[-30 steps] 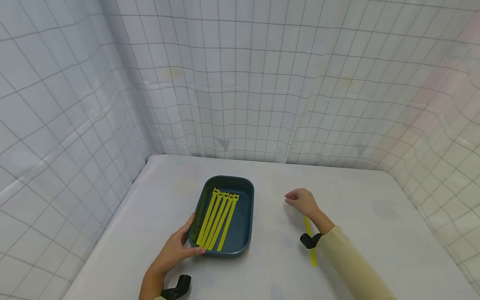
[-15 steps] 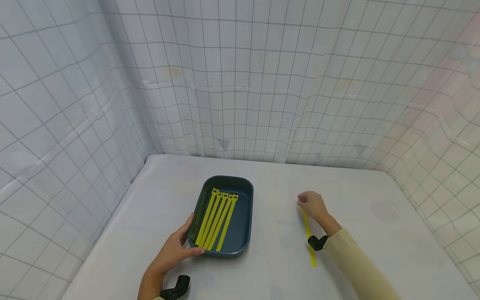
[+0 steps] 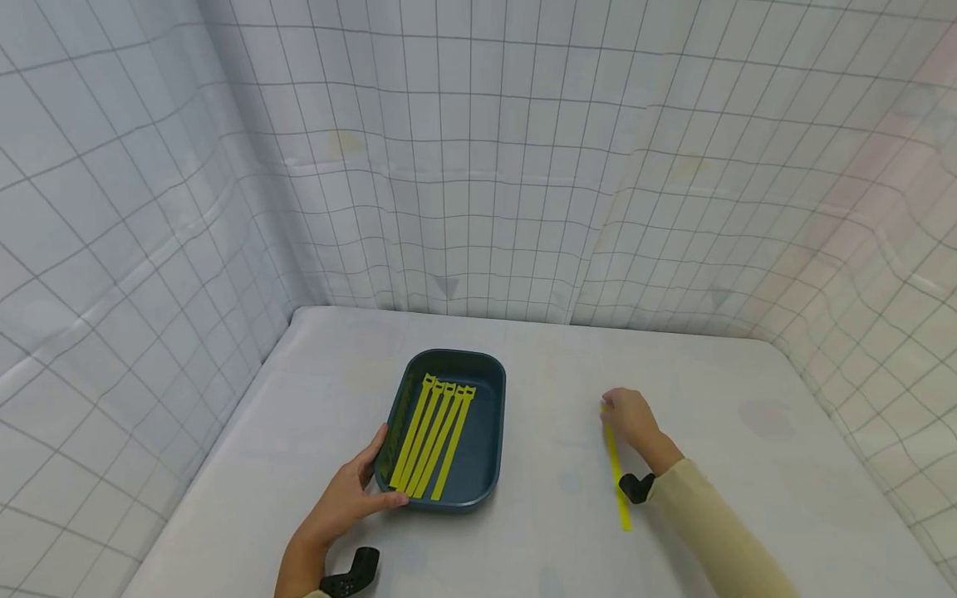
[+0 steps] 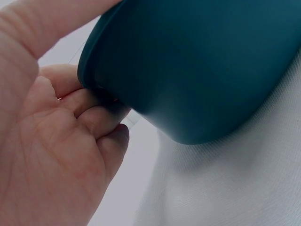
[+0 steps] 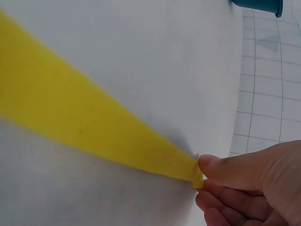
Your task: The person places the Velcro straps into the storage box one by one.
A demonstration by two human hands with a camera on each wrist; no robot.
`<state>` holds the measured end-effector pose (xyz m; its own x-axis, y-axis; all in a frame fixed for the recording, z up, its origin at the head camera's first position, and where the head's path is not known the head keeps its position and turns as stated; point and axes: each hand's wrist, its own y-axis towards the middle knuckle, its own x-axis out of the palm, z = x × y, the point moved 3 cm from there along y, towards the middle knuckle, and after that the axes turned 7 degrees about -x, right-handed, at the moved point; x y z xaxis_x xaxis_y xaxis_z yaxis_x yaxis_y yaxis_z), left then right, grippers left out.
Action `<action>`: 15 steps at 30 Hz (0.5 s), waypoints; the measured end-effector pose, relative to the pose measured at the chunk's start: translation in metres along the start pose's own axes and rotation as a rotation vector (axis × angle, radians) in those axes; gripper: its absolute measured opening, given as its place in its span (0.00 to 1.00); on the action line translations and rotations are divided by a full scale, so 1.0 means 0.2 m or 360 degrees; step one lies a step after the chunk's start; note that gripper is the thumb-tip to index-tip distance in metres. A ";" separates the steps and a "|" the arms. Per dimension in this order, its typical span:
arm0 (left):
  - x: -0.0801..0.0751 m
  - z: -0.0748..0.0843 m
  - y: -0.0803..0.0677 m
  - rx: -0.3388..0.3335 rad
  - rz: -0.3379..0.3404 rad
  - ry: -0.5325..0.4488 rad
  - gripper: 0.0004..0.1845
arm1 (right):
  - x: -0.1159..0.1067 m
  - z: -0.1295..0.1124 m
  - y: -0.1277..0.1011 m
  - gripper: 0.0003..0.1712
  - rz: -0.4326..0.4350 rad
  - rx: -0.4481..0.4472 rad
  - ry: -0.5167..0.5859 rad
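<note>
- Hands first: the right hand (image 3: 630, 418) has moved away from the dark teal tray (image 3: 489, 465) over the last second, drifting rightward and slightly nearer the person, and now sits at the far end of the loose yellow strap (image 3: 617, 477).
- Its thumb and fingers (image 5: 235, 172) pinch the very tip of that strap, as the right wrist view shows plainly; earlier the hand hovered above the surface with nothing clearly between its fingers.
- As a judgement, this shift means the last loose strap has just been taken hold of, so it looks ready to be lifted off the surface (image 3: 546, 531).
- Unlike the right, the left hand (image 3: 345, 501) has not moved: it grips the tray's near-left corner, thumb over the rim and fingers (image 4: 101, 115) curled beneath the edge.
- Five yellow straps (image 3: 434, 436) lie side by side inside the tray, unchanged from the earlier pictures.
- Relative to the tray, the loose strap lies flat on the surface well to the right, apart from it.
- Its long axis runs roughly parallel to the tray's long side, from the far end under the right hand's pinch toward the person, leaning only slightly.
- Its free end points at the person; the pinched end points toward the gridded cloth wall (image 3: 478, 166) beyond the tray.
</note>
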<state>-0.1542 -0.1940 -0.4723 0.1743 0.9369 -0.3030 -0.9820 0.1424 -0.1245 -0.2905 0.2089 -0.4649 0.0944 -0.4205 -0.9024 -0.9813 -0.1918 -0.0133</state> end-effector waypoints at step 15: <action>0.00 0.00 0.00 -0.0029 -0.0012 -0.0017 0.54 | 0.00 0.15 0.01 0.14 0.0051 0.0121 0.0394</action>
<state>-0.1543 -0.1943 -0.4721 0.1805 0.9393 -0.2917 -0.9791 0.1434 -0.1440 -0.2981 0.2358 -0.4781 0.0921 -0.6312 -0.7701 -0.9934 -0.1116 -0.0273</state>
